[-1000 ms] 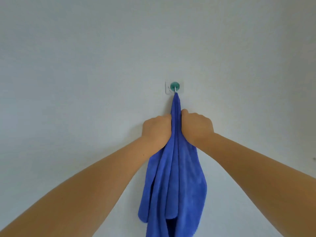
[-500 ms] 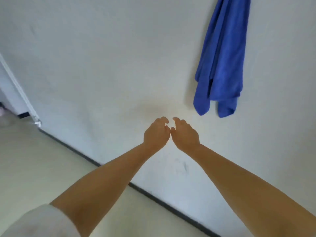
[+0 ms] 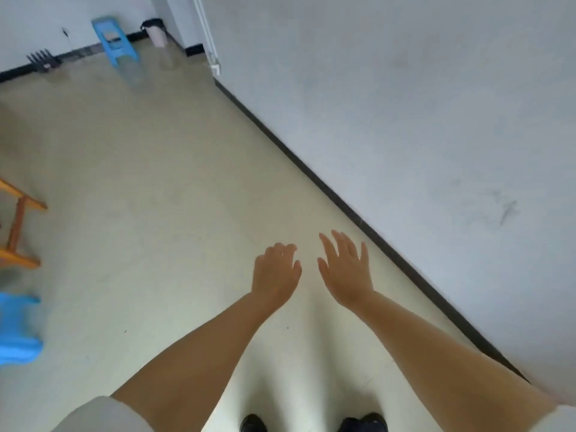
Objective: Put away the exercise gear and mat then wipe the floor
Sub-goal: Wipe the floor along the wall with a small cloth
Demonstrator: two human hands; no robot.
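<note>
Both my hands hang in front of me above the pale floor (image 3: pixel 149 188), holding nothing. My left hand (image 3: pixel 276 271) has loosely bent fingers. My right hand (image 3: pixel 346 269) has its fingers spread and straight, close to the black skirting of the white wall (image 3: pixel 420 104). The blue towel is out of view. No mat or exercise gear shows.
A blue plastic stool (image 3: pixel 113 42) stands at the far wall, with a pale bin (image 3: pixel 155 33) beside it and a dark pronged object (image 3: pixel 42 59) to its left. An orange wooden frame (image 3: pixel 17 222) and another blue object (image 3: pixel 17 328) sit at the left edge. My dark shoes (image 3: pixel 311 423) show below.
Both hands let go of the blue towel, which stayed hanging on the wall hook, then dropped and opened. The view swung down and left from the wall to the floor.
</note>
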